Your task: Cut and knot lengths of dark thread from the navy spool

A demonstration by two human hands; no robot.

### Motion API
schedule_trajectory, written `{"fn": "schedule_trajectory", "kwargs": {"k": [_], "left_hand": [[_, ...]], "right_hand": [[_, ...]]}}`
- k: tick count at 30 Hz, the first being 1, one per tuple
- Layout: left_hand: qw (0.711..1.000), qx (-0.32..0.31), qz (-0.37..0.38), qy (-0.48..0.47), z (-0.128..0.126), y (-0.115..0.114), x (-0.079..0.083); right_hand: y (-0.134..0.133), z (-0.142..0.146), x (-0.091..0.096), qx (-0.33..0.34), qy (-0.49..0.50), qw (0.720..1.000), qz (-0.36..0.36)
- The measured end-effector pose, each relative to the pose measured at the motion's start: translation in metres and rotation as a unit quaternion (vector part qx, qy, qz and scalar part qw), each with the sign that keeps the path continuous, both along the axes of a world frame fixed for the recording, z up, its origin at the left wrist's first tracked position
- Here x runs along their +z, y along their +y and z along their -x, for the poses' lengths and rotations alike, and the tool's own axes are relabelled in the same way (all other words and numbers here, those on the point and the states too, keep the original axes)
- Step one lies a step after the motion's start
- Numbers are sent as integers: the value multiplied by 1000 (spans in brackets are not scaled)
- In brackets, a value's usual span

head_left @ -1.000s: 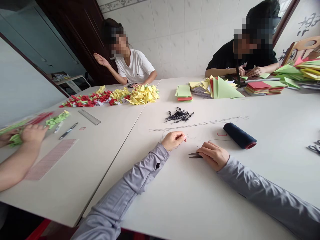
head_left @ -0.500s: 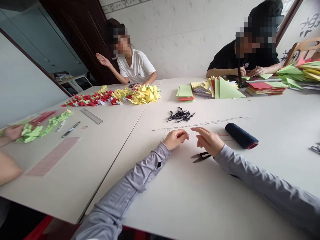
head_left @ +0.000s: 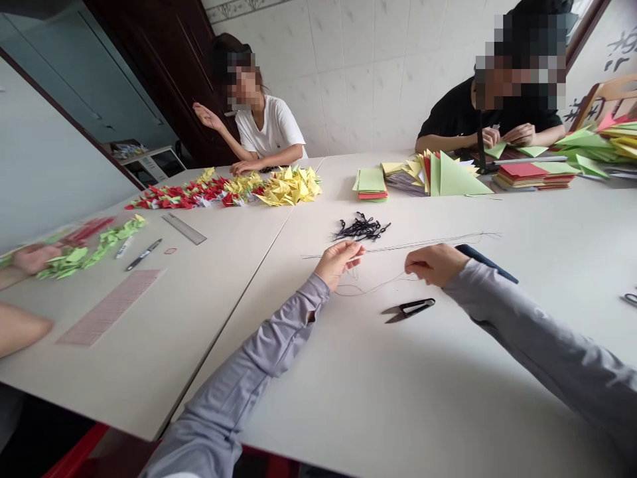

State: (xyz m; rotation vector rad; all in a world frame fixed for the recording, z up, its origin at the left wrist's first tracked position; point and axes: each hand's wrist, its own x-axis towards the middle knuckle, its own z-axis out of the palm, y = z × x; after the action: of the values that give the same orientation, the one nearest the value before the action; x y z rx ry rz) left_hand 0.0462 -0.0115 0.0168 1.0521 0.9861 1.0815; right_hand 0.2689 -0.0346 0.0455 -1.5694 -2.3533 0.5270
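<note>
dark roll [head_left: 486, 261] behind right sleeve [head_left: 527, 325], thread [head_left: 371, 287] faint

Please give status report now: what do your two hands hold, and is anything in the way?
Left hand, right hand: thin thread stretched between them, apparently pinched. Thread snips lying free, nearer the body. Black loops beyond the hands, not blocking.

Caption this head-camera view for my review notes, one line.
Head view: a person's left hand and right hand hold a thin thread over a white table, beside black thread snips.
</note>
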Motion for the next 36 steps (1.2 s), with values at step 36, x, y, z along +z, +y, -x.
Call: {"fn": "schedule_trajectory", "kwargs": {"k": [36], "left_hand": [[987,109,67,-94,44,12,4]], "right_hand": [[18,-60,34,32,270,920,282]]}}
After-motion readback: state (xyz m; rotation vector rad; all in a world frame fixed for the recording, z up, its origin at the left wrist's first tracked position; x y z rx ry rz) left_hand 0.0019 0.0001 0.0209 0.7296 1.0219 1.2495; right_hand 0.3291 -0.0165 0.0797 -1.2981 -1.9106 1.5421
